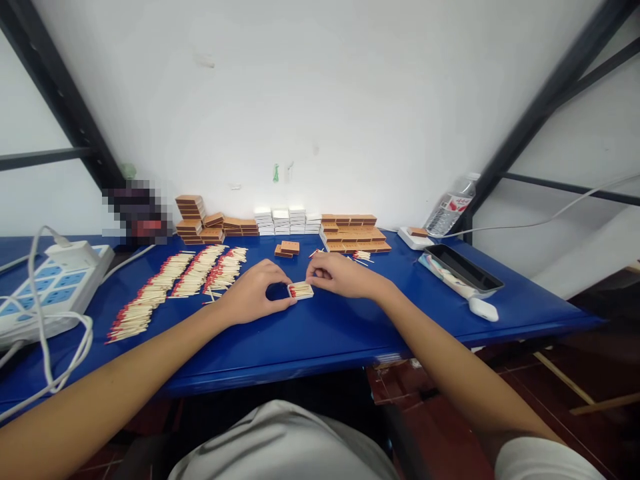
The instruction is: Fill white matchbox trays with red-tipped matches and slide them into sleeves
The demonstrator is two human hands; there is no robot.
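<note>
A small open matchbox tray (301, 290) filled with red-tipped matches lies on the blue table (320, 333). My left hand (253, 291) pinches its left end between thumb and fingers. My right hand (340, 275) is curled, its fingertips touching the tray's right end. Long rows of loose red-tipped matches (175, 283) lie to the left of my left hand. Two brown matchboxes (287, 249) sit just beyond the tray.
Stacks of brown matchboxes (355, 235) and white boxes (285, 220) line the wall. A white power strip (53, 283) with cables lies at the left. At the right are a black tray (463, 267), a white mouse-like object (483, 309) and a plastic bottle (450, 207).
</note>
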